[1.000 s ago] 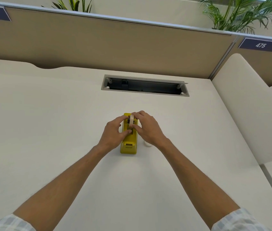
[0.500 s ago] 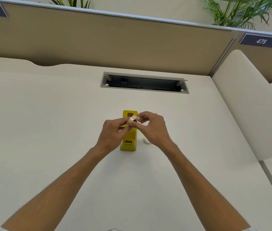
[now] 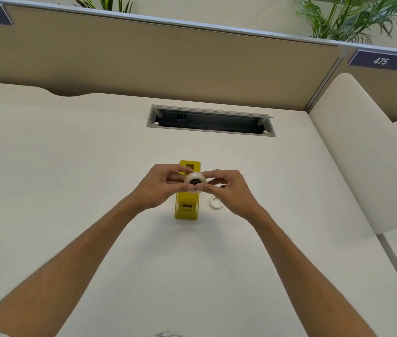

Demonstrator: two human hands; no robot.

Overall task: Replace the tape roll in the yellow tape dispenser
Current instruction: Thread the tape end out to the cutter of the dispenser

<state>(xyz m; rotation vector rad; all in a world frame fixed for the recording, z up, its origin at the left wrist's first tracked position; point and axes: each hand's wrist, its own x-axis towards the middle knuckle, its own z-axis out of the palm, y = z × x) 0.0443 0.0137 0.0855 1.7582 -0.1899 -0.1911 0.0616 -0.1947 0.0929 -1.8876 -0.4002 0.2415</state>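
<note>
The yellow tape dispenser point(image 3: 186, 207) stands on the white desk point(image 3: 71, 190), lengthwise away from me, its middle hidden behind my fingers. Above it I hold a whitish tape roll point(image 3: 195, 182) with a dark hub in its centre, its flat face turned toward me. My left hand point(image 3: 162, 186) pinches the roll from the left and my right hand point(image 3: 226, 188) from the right. A second, small white ring-shaped roll point(image 3: 216, 203) lies flat on the desk just right of the dispenser.
A grey cable slot point(image 3: 210, 120) is cut into the desk behind the dispenser. A tan partition point(image 3: 168, 59) closes the back, and a cream side divider point(image 3: 362, 152) rises on the right. Plants show above the partition.
The tape roll has come up out of the dispenser and been turned from edge-on to face me. Both hands rose slightly with it; the dispenser stayed put.
</note>
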